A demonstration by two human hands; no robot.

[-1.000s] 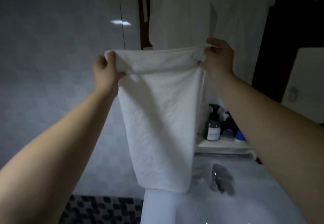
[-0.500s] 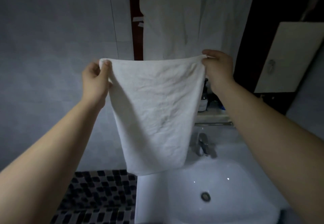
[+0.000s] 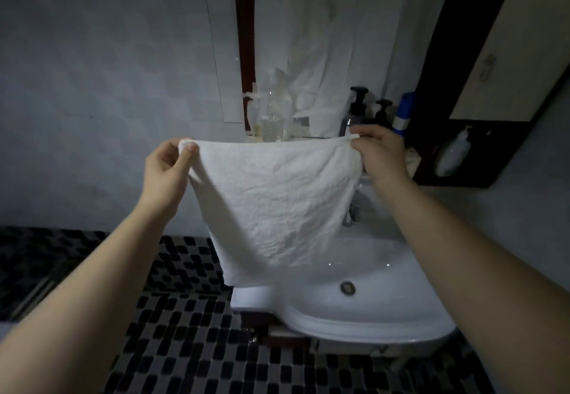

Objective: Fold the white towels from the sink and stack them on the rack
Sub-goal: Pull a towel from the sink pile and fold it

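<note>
Hanging in the air above the sink (image 3: 354,310), the white towel (image 3: 271,205) is stretched flat between two bare hands, its top edge level and its lower edge drooping to the sink's back left corner, where it covers part of the rim. The cloth looks doubled, with a thick fold showing along its bottom left side, and its face is creased.

The left hand (image 3: 168,171) is closed on the towel's upper left corner, thumb and fingertips pinching the bunched hem. The right hand (image 3: 381,154) is closed on the upper right corner in the same way, the hem gathered between thumb and fingers. Both forearms reach in from the bottom of the view.

Just behind the towel's right edge, a metal tap (image 3: 353,213) stands at the back of the sink. The sink's basin is bare, with a round drain (image 3: 347,287) in its middle. Behind the sink, a ledge carries a clear bottle (image 3: 273,112), a dark pump bottle (image 3: 354,106) and a blue container (image 3: 404,114). White cloth (image 3: 320,38) hangs on the wall above that ledge. To the right of the sink, a dark cabinet (image 3: 481,152) holds a white bottle (image 3: 453,154) in its open lower shelf. Left of and below the sink runs a black and grey checked tile floor (image 3: 185,347).
</note>
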